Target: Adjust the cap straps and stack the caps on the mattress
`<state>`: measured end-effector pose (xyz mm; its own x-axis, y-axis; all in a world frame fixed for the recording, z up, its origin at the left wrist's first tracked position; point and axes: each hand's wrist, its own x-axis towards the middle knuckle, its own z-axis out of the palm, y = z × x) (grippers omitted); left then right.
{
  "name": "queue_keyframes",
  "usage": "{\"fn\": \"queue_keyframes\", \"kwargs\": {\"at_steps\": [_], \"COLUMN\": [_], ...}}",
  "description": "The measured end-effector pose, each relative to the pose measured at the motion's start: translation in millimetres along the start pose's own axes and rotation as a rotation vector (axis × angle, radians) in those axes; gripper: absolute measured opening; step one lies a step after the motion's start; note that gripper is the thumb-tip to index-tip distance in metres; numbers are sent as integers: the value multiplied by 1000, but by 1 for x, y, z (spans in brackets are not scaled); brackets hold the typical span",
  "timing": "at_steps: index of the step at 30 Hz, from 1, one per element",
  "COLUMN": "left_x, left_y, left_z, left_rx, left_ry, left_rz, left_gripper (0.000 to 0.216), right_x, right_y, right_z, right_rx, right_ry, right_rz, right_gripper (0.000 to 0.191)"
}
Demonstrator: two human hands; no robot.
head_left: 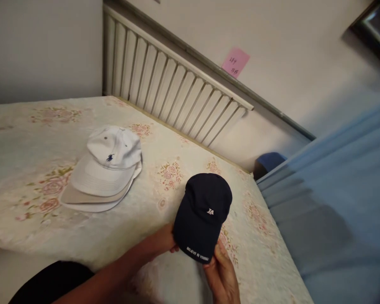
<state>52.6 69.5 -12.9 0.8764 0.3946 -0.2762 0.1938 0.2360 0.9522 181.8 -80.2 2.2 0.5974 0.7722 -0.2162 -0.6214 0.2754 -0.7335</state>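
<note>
Navy cap, near right of the bed: brim pinched by left hand and right hand; handling under way. White caps stacked far left.

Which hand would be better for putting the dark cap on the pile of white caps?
Probably the left hand: it grips the dark cap's left side, nearer the white caps. The right hand is farther away.

Matt navy cloth cap; quilted floral bedspread; pink paper note.
</note>
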Motion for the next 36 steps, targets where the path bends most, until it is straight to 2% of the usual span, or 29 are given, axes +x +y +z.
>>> {"fn": "queue_keyframes", "kwargs": {"at_steps": [5,10,16,27,31,36], "left_x": [20,31,36,38,38,39], "left_y": [-15,-26,-26,-26,-24,-26], "left_z": [-2,-5,-6,-9,-8,-9], "left_rx": [28,45,-108,-265,-277,-276], "left_ry": [-3,-1,35,28,37,37], "left_rz": [-33,-74,-96,-134,-148,-154], "left_gripper": [33,31,29,28,28,26], "right_x": [43,98,154,222,236,242], "right_y": [-40,-89,-133,-141,-138,-130], "right_z": [-40,-83,-111,-146,-157,-167], "right_rx": [-52,-96,-86,-94,-98,-109], "right_ry": [89,168,194,226,256,309], "right_rz": [-126,-254,-313,-328,-313,-295], "right_gripper": [36,30,29,33,33,23]}}
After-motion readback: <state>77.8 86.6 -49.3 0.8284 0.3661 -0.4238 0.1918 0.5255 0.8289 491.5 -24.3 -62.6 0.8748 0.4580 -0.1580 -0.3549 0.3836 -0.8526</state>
